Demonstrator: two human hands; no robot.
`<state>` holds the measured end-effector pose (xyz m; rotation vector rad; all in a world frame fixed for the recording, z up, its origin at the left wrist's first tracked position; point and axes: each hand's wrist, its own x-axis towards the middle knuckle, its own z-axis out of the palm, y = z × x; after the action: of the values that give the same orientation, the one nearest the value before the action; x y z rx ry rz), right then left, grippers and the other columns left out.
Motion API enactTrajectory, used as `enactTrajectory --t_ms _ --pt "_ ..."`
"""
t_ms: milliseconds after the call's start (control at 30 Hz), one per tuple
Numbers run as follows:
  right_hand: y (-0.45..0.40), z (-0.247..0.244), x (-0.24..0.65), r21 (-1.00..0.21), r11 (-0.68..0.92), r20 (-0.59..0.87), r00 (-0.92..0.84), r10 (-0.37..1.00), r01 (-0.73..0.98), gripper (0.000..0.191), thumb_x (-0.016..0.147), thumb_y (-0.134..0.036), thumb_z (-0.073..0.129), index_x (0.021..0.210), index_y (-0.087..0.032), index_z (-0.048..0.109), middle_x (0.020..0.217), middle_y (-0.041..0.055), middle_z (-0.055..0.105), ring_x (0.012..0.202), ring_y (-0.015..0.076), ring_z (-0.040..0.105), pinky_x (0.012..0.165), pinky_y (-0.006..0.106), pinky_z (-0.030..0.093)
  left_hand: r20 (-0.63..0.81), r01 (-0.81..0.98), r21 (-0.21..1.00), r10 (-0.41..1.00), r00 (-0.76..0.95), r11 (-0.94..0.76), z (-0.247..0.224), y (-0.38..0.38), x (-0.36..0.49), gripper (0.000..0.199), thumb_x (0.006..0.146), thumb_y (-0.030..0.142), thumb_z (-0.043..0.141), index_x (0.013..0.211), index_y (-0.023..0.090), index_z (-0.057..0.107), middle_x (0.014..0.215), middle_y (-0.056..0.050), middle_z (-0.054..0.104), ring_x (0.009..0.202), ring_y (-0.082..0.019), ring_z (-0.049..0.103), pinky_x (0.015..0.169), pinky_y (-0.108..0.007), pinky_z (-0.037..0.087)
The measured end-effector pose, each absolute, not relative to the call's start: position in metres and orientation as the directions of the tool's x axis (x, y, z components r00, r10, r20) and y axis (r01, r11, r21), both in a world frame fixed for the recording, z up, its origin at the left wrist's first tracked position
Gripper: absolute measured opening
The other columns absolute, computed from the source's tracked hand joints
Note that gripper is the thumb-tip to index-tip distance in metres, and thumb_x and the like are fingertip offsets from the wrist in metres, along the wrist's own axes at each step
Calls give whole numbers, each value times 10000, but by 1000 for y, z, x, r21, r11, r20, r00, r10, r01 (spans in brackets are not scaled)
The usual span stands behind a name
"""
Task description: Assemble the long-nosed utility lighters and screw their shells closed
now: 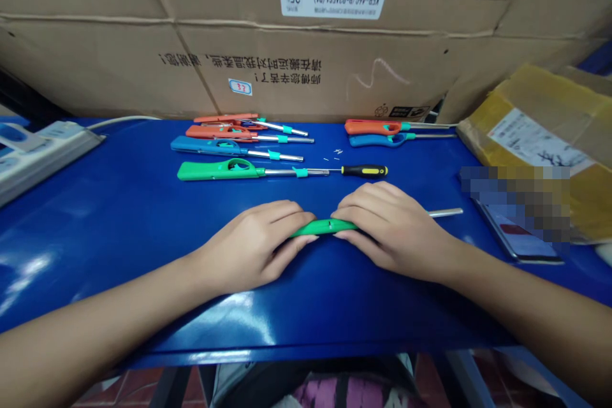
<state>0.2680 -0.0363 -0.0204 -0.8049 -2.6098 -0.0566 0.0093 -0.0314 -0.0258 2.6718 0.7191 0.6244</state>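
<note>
A green long-necked lighter (329, 226) lies crosswise between my hands, low over the table's front half. My left hand (261, 242) is closed around its left end, thumb below and fingers above. Gripping the other side is my right hand (392, 229), and the metal tube (447, 212) sticks out to the right past it. The lighter's middle shows between the two thumbs; my fingers hide the rest. Just beyond my hands are another green lighter (217, 170) and a black and yellow screwdriver (364, 171).
Behind lie a blue lighter (208, 145), orange lighters (220, 133), and at right an orange (373, 127) and a blue one (377, 139). Small white slivers (338, 152) lie nearby. A phone (521, 233), a taped parcel (535, 140), a power strip (43, 153) and a large carton (239, 44) border the blue table (143, 217).
</note>
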Motion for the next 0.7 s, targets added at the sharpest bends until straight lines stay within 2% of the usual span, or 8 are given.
enactTrajectory --t_ms 167,267,333,367,433,500,600,700 --pt "-47 -24 260 -76 779 404 -695 595 622 213 997 -236 523 928 -114 683 898 82 688 839 232 593 763 376 404 316 384 487 569 759 -784 -24 -36 14 237 1009 205 528 1172 99 664 922 -55 647 847 -150 613 778 -247 490" --pt "-48 -22 258 -89 782 408 -694 593 616 209 1015 -278 523 977 -149 683 947 54 712 890 223 620 826 376 404 311 382 539 599 738 -751 -22 -38 15 187 1001 224 558 1084 118 689 866 -28 637 793 -125 598 736 -224 462" --pt "-46 -19 260 -104 764 413 -671 616 637 221 1010 -341 550 1068 -168 675 1037 48 727 984 226 635 883 374 405 277 417 623 686 673 -661 -20 -38 15 215 1001 264 557 916 124 697 768 -11 612 707 -110 565 664 -220 433" --pt "-44 -18 262 -97 750 418 -657 627 654 266 997 -380 573 1125 -166 664 1093 58 726 1040 235 634 910 377 403 224 443 693 754 618 -569 -18 -37 15 278 999 302 557 822 127 681 709 -2 592 648 -102 537 608 -216 408" --pt "-39 -14 268 -45 729 440 -642 628 683 410 965 -450 611 1233 -140 629 1187 95 711 1129 263 617 945 388 399 28 445 850 867 498 -283 -16 -34 15 416 985 413 563 686 132 629 590 13 537 518 -80 452 489 -207 332" --pt "-35 -11 273 35 728 453 -660 600 685 437 965 -447 612 1268 -132 619 1200 110 713 1139 278 617 938 396 401 -199 325 945 866 459 45 -13 -30 16 477 957 493 582 641 136 592 510 30 489 418 -55 347 403 -189 242" --pt "-33 -9 276 123 765 449 -723 525 632 332 1005 -347 566 1274 -161 627 1200 87 730 1083 262 635 921 399 401 -355 85 925 760 545 371 -12 -27 17 461 942 470 617 631 137 552 462 48 451 357 -26 256 354 -154 180" --pt "-36 -9 272 151 812 444 -773 453 563 328 1020 -312 546 1306 -162 607 1260 64 721 1043 236 639 927 403 397 -407 -14 846 662 630 534 -13 -28 19 445 959 414 606 625 131 532 440 50 430 343 -11 229 332 -121 182"
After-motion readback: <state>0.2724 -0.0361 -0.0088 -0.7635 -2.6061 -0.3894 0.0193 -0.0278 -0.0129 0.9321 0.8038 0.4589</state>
